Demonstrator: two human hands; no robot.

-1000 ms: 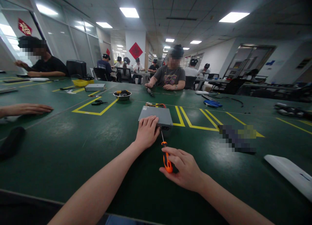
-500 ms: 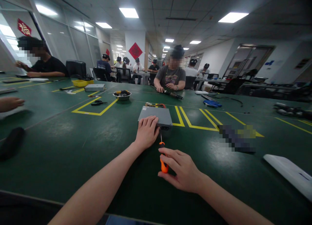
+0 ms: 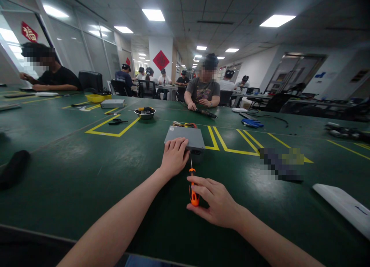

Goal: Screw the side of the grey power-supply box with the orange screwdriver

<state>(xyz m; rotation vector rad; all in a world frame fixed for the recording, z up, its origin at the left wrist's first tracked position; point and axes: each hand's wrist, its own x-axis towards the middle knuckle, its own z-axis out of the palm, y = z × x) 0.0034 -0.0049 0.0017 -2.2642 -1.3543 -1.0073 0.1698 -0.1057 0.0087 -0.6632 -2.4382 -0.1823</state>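
Note:
A grey metal box [image 3: 187, 136] with a bundle of coloured wires [image 3: 185, 124] at its far side lies on the green table [image 3: 144, 205]. My left hand [image 3: 175, 155] rests on its near left corner, fingers on the top and thumb at the front face. In my right hand [image 3: 212, 199] is an orange and black screwdriver [image 3: 194, 193], held between thumb and fingers. Its shaft points away from me, up to the front face of the box beside my left thumb. The very tip is too small to make out.
A metal bowl [image 3: 146, 113] with tools stands beyond the box, left of it. Black pliers [image 3: 117, 121], blue gloves [image 3: 252, 123], a white panel [image 3: 341, 205] and a black object [image 3: 14, 168] lie around. Across the table a person [image 3: 204, 89] handles a dark tool.
The screwdriver handle has turned slightly in my right hand, showing more black. My left hand and the box stay put. At the far left, another person's hand has gone out of view.

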